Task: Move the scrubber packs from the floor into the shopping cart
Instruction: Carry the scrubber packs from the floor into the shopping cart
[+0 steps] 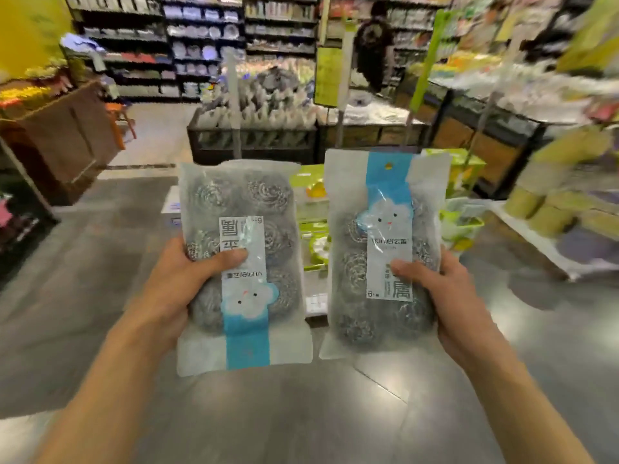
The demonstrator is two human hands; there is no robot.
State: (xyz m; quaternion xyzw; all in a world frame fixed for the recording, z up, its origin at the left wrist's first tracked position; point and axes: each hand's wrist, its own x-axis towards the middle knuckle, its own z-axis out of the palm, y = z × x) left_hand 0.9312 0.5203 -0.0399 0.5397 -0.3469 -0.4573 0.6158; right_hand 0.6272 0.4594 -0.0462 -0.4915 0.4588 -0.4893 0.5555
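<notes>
Two packs of steel-wool scrubbers were held side by side above the grey floor: the left pack inverted, the right pack upright. Each slick film bag could slip from its one-sided pinch. The left hand and right hand were clamped, thumbs on the front faces, forearms extended forward. No cart was identifiable.

Floor: grey, smooth, glossy tiled floor ran through the shop aisle.
On it, left: a brown wooden display counter stood at the aisle's edge.
On it, centre: a black lattice-sided display bin stood further back.
On it, behind the packs: green-and-white boxed goods, partly hidden; whether they touched the floor was unclear.
</notes>
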